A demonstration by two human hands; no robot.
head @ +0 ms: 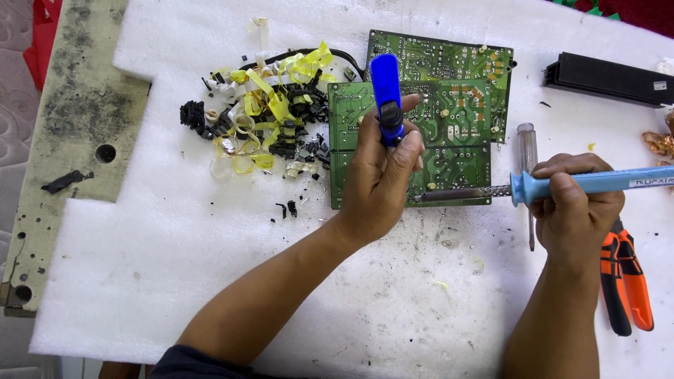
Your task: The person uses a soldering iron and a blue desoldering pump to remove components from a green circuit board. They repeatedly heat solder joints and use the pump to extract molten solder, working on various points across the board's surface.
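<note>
1. Green and dotted with solder points, the front circuit board point(449, 165) lies solder-side up on the white foam sheet point(210, 267), overlapping a second green board point(449, 60) behind it.
2. Blue plastic marks both tools: the left hand point(382, 179) is wrapped around a blue desoldering pump point(386, 95), thumb up near its dark middle part; the right hand point(572, 203) is closed around the pale blue handle of a soldering iron point(533, 188).
3. The pump stands nearly upright over the front board, long axis running away from the person, tip hidden by the fingers.
4. The iron lies almost level, long axis left to right, its dark metal shaft pointing left; the tip seems to touch the board's lower edge, though the contact is hard to make out.
5. Left of the boards sits a heap of yellow tape and black scraps point(267, 116), close to the board edge.
6. A screwdriver with a clear handle point(528, 161) lies just right of the board, partly under the iron; orange-handled pliers point(627, 281) lie beside the right wrist.
7. A black finned bar point(607, 78) rests well apart at the far right.
8. Bare foam stretches toward the near edge between the two forearms.
</note>
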